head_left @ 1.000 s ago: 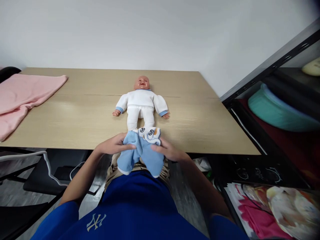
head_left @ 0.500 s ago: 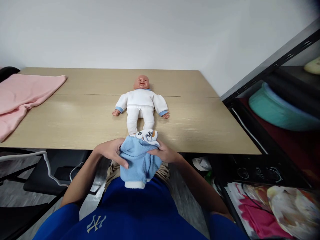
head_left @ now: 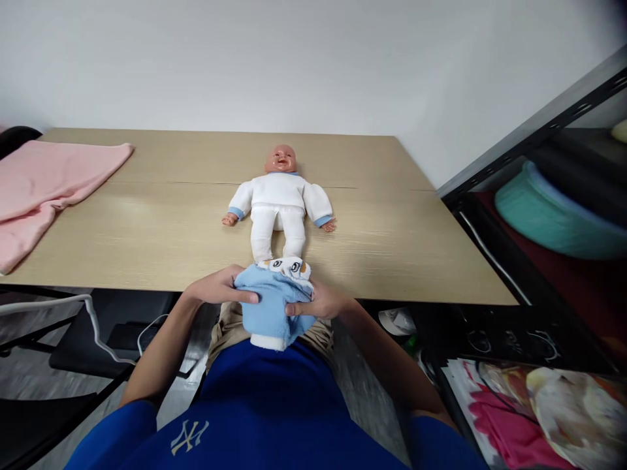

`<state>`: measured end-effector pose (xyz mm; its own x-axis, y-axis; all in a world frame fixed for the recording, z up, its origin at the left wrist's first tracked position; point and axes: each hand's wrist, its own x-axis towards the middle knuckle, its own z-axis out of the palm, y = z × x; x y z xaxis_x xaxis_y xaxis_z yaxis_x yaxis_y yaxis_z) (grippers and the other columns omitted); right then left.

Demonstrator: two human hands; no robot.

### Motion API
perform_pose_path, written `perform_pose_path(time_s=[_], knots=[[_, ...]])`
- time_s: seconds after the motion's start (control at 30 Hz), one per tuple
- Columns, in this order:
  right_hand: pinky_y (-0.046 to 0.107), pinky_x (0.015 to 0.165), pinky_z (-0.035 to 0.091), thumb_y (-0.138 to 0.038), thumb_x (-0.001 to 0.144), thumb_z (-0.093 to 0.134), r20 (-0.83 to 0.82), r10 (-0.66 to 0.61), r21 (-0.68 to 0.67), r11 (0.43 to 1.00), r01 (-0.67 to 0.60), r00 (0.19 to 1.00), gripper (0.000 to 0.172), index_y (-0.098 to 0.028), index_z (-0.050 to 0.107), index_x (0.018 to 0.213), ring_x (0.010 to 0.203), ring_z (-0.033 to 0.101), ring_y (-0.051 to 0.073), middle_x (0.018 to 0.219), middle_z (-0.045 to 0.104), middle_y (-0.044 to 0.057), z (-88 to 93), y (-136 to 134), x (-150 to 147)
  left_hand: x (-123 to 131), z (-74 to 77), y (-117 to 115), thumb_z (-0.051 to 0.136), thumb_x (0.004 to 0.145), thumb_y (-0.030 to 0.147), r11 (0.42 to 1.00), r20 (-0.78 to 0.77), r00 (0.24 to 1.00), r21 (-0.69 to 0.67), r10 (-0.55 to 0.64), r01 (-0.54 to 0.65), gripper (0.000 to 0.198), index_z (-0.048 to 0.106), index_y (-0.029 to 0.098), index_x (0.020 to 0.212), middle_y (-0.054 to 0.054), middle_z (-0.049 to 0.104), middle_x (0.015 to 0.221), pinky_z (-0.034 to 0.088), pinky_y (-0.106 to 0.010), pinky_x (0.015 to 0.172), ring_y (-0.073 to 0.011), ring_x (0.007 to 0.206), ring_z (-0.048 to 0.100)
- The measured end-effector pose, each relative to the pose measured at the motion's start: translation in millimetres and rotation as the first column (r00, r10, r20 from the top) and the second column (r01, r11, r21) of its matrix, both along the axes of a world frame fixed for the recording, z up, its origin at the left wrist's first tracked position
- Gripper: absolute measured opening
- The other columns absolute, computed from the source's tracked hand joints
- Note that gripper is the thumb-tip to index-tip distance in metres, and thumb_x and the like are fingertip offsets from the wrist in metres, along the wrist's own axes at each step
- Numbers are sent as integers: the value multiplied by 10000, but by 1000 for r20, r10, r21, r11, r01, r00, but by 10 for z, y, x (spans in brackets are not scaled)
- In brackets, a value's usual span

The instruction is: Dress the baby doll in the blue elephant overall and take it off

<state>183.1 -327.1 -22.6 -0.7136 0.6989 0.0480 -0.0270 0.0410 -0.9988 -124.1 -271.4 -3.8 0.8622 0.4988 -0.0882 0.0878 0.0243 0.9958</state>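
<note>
A light blue fluffy cloth piece [head_left: 269, 307] with a white band at its lower end and a white patch with printed eyes at its top is held in front of my body, at the table's front edge. My left hand [head_left: 223, 286] grips its left side, thumb on top. On its right side my right hand [head_left: 323, 300] grips it the same way. Most of my fingers are hidden behind the cloth. A baby doll [head_left: 278, 196] in white clothes with blue cuffs lies face up on the table, its feet just beyond the cloth.
The wooden table [head_left: 161, 222] bears a pink cloth [head_left: 59, 176] at the left. To the right, a dark shelf holds a teal basin [head_left: 558, 215]. Below it lie a pink item [head_left: 509, 421] and plastic packaging. A chair [head_left: 102, 352] and white cable are at lower left.
The blue cloth's white lower band has risen away from my body, and the cloth looks more bunched. Both thumbs have shifted inward on it. The view has moved slightly.
</note>
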Motion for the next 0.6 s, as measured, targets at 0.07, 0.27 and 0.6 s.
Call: perform_pose_path(time_s=[0.07, 0.27, 0.6], knots=[[548, 1455, 441, -760, 957, 932, 0, -12, -47, 999, 12, 1000, 895, -265, 688, 1662, 1615, 660, 325, 1639, 759, 139, -38, 10, -9, 7, -118, -32, 930, 1002, 682, 995, 63, 993, -45, 96, -93, 533, 900, 179, 1172, -107, 902, 1107, 710, -366, 929, -257, 985, 842], [534, 1439, 461, -796, 991, 876, -11, -36, -120, 992, 34, 999, 803, -222, 767, 1541, 1509, 737, 319, 1551, 804, 144, 34, 43, -43, 142, -383, -196, 910, 928, 853, 902, 101, 932, -305, 349, -305, 749, 863, 210, 1310, -159, 889, 1254, 686, -471, 1084, -333, 1154, 855], [486, 1255, 632, -686, 610, 1168, -43, 101, -345, 932, -109, 994, 1112, -226, 769, 1540, 1363, 813, 335, 1398, 861, 134, -84, 64, 79, 156, -52, -257, 756, 1046, 859, 987, -16, 989, -64, 149, -150, 714, 872, 167, 1177, -136, 875, 1134, 665, -424, 986, -303, 1051, 793]])
